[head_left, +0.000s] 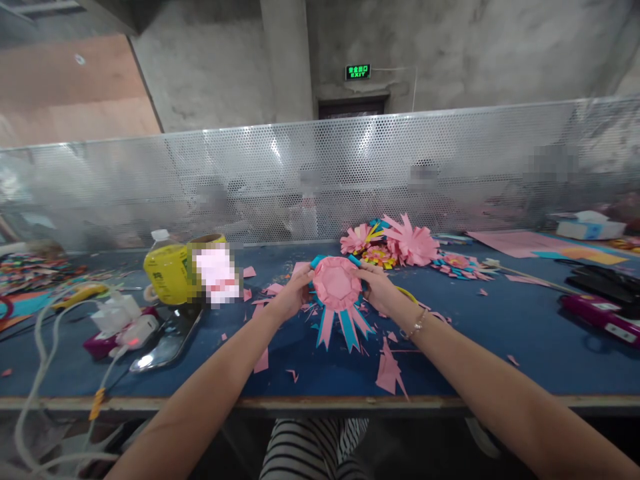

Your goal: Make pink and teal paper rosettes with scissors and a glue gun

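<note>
Between my two hands is a paper rosette (339,285), with a round pink folded centre, blue paper behind its rim and pink and blue notched tails hanging below. My left hand (296,293) grips its left edge, and my right hand (376,288) grips the opposite edge. Both sets of fingers are closed on the rim, partly hidden behind it. The rosette is held facing me above the blue table (310,377). Pink paper scraps (390,370) lie beneath and around it.
Behind the rosette lie finished-looking paper flowers (413,243). To the left stand a yellow-labelled bottle (167,270), a phone (167,340) and a power strip with chargers (117,323). Pink sheets (515,243) and a purple device (597,317) are at right. A perforated metal screen (280,173) edges the table.
</note>
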Available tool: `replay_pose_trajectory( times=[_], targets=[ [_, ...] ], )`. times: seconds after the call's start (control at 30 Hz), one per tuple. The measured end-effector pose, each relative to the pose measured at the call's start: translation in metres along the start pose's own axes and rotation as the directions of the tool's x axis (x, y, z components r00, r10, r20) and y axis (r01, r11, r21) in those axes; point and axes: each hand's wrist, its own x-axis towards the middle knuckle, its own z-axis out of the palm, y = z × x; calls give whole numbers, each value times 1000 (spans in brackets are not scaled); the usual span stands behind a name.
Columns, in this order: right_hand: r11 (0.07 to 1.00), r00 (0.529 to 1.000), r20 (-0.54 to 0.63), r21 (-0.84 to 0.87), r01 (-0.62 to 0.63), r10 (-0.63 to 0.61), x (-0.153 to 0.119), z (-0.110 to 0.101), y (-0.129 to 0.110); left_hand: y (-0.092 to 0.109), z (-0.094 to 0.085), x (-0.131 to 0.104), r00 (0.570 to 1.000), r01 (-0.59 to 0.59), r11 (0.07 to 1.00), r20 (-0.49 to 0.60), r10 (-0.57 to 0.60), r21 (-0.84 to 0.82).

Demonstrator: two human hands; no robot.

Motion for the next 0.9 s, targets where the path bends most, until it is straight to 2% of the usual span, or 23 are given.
replay_pose_trajectory(
  times=[0.3, 0.57, 0.9],
  targets=[
    [1000, 997, -83, 11, -11, 12, -2, 2, -6, -4, -7, 3, 999, 15, 1000, 52, -14, -16],
    [999, 993, -116, -9, -33, 31, -3, 5, -4, -4, -7, 3, 998, 47, 999, 38, -46, -24],
    [999, 999, -43, -30, -27, 26, 2, -1, 3, -5, -6, 3, 999, 51, 998, 21, -50, -29]
  ],
)
